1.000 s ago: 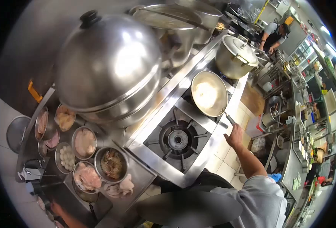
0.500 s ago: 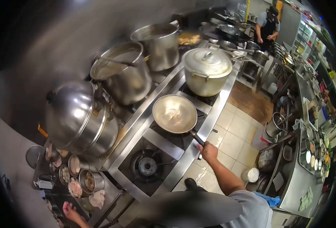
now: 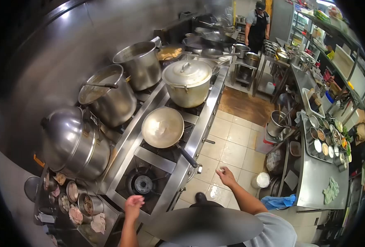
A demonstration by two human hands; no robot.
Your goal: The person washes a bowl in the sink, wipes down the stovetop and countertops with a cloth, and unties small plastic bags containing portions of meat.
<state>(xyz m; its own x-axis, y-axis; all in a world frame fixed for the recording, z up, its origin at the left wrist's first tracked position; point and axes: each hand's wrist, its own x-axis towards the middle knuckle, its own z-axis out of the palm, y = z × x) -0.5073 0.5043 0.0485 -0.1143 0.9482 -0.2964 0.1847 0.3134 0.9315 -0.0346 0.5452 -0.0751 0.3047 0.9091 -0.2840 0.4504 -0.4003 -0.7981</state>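
The frying pan (image 3: 162, 127) sits on the stove (image 3: 154, 159), just nearer the person than the lidded pot (image 3: 187, 79). Its long axis slants across the view, with the bowl toward the stove's middle and the black handle (image 3: 188, 157) reaching over the front edge, down and rightward. The handle's free end points roughly toward the person's right side, so the grip lies closer to that side than the bowl does.

The right hand (image 3: 226, 176) is the nearer one. It hangs over the floor (image 3: 238, 152), just beyond the handle's end and slightly nearer the person, with a small gap between them. From its fingers, the handle lies to the left, and the bowl farther off along the same slanting line. Those fingers are bent and loosely parted, partway open, and are off the handle. A pale patch shows at their tips; it may be only glare, as the view is too small to settle it.

The left hand (image 3: 133, 207) is near the front burner (image 3: 143, 184), on its near side, well apart from the handle. Its fingers curl lightly, part open, with nothing visible in their hold. From there, the pan lies ahead and to the right, beyond that burner.
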